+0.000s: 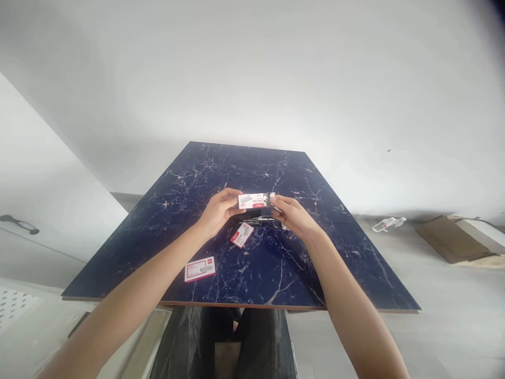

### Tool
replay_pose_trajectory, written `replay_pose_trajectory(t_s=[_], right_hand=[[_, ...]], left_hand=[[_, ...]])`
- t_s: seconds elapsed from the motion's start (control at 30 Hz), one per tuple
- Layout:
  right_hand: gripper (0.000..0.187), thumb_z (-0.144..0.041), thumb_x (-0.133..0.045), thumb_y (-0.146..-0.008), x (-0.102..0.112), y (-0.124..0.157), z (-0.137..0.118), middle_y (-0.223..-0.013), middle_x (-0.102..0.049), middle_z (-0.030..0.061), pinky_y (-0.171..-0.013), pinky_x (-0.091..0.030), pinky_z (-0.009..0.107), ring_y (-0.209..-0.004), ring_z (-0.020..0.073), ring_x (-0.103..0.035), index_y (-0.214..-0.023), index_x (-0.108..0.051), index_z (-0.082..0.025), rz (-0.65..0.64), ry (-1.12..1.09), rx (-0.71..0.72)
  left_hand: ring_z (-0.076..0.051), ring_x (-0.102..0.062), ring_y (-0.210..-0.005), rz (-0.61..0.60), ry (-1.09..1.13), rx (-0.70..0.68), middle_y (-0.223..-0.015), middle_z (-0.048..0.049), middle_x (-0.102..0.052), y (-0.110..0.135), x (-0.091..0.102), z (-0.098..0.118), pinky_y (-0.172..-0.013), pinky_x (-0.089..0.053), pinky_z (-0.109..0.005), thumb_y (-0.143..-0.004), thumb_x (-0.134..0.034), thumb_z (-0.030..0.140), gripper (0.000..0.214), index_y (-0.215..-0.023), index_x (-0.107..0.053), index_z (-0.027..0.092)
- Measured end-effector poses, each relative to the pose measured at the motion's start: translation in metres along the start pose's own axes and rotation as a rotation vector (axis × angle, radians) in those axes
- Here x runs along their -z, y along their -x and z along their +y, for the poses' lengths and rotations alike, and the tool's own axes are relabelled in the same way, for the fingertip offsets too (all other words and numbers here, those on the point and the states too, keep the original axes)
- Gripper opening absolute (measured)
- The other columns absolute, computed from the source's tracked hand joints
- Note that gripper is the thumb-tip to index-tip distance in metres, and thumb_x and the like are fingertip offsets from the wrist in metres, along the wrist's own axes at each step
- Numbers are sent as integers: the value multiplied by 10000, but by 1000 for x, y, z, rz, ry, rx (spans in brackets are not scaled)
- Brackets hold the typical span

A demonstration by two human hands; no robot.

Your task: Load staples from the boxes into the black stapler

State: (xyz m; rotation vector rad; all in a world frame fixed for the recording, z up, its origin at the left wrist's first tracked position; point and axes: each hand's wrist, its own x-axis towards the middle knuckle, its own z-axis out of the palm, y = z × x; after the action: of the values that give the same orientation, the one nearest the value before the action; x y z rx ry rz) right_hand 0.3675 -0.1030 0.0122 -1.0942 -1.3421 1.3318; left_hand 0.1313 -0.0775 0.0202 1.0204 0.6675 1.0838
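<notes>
Both my hands hold a small white and red staple box (252, 200) above the middle of a dark blue marbled table (205, 173). My left hand (218, 210) grips the box's left end with its fingers curled round it. My right hand (294, 215) pinches the box's right end, where something small and grey shows. Just below the box a dark metal stapler (256, 220) lies on the table, partly hidden by my hands.
Two more white and red boxes lie on the table: one (242, 235) under my hands, one (200, 269) near the front left edge. On the floor to the right are a plastic bottle (387, 224) and flattened cardboard (453, 238). A white wall stands behind.
</notes>
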Motion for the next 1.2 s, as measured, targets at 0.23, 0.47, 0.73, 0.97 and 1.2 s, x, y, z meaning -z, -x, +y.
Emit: replay_pose_trajectory(t_s=[0.23,0.47,0.73,0.97,1.2], right_hand=[[415,-610,-726,-808,0,4,-4,-641,-310,-68,-488,-230,241,-530,93,-215,-911,-620,-222,-101,-67,22],[490,-651,-734,-775,-3,9,-7,-619,-243,-90,-473,-155,242,-518,89,-127,-1003,-608,-236,-211,-112,25],[605,-647,-728,-795,-6,9,-7,-646,-320,-82,-493,-128,262,-544,82,-133,-1165,-625,-179,-383,-121,-12],[539,-632,-731,-805,-7,10,-5,-637,-277,-93,-496,-125,264,-535,78,-127,-1083,-605,-188,-388,-128,3],[646,-662,-717,-799,-14,11,-2,-639,-271,-99,-498,-138,258,-549,84,-144,-1201,-563,-181,-432,-75,-24]], left_hand=[[-202,-709,-952,-68,68,15,-994,-69,-742,-1,4,-2,-736,-617,-266,-789,-777,204,128,-878,-690,177],[-217,-718,-983,-176,40,31,-1060,-86,-748,5,3,-5,-806,-619,-307,-823,-773,242,133,-910,-695,179],[-229,-722,-1000,-263,114,72,-1043,-92,-761,9,0,-8,-870,-605,-348,-870,-707,201,122,-983,-723,158],[-231,-724,-960,-293,156,66,-1042,-131,-757,10,-1,-3,-826,-618,-332,-888,-672,274,218,-1038,-732,129],[-212,-706,-997,-254,-27,48,-1055,-97,-746,12,-1,-3,-868,-611,-340,-864,-739,227,212,-1060,-706,154]])
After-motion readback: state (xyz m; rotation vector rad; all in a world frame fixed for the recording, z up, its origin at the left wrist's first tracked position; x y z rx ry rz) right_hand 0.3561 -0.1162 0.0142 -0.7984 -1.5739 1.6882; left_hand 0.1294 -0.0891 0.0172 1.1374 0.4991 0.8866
